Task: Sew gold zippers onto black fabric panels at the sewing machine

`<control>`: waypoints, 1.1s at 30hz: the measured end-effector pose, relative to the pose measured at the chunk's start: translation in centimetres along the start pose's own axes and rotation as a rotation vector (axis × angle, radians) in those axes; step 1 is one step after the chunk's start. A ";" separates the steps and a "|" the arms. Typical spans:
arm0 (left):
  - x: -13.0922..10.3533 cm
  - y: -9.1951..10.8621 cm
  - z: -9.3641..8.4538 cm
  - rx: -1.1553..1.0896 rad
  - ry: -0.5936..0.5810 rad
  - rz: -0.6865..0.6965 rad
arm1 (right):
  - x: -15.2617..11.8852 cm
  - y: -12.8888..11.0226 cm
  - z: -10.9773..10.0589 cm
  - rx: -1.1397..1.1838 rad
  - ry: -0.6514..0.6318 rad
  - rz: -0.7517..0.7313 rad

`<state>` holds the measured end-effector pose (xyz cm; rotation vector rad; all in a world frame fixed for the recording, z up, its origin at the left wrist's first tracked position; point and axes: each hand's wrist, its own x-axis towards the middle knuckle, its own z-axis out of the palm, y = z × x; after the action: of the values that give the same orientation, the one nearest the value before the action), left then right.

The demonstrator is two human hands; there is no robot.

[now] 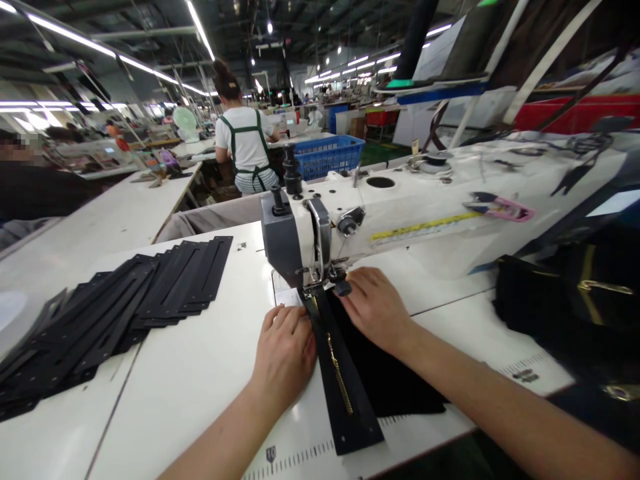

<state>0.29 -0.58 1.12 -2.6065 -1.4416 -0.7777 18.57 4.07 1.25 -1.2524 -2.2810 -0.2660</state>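
A black strip with a gold zipper (pixel 336 373) lies under the presser foot of a white sewing machine (pixel 313 267). Beneath its right side is a larger piece of black fabric (pixel 395 380). My left hand (pixel 285 347) is closed at the strip's left edge, just in front of the needle area, its fingertips partly hidden. On the other side, my right hand (pixel 377 307) has its fingers curled together on the black fabric beside the presser foot, its fingertips partly covered by a dark knob.
Overlapping black slotted strips (pixel 175 280) are fanned out on the left. Black pieces with gold zippers (pixel 590 293) are heaped at the right. Pink-handled snips (pixel 500 207) and a yellow measuring tape (pixel 425 227) are on the machine arm. A blue basket (pixel 330 157) and a person (pixel 246 133) are beyond.
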 end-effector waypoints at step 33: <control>1.5 -2.9 1.2 0.029 0.046 0.334 | 0.0 -0.2 2.2 0.267 -0.088 -0.264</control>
<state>-0.90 2.53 0.20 -2.6834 -0.9585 -0.7598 17.67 4.81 -0.61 -0.8449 -2.4605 0.0034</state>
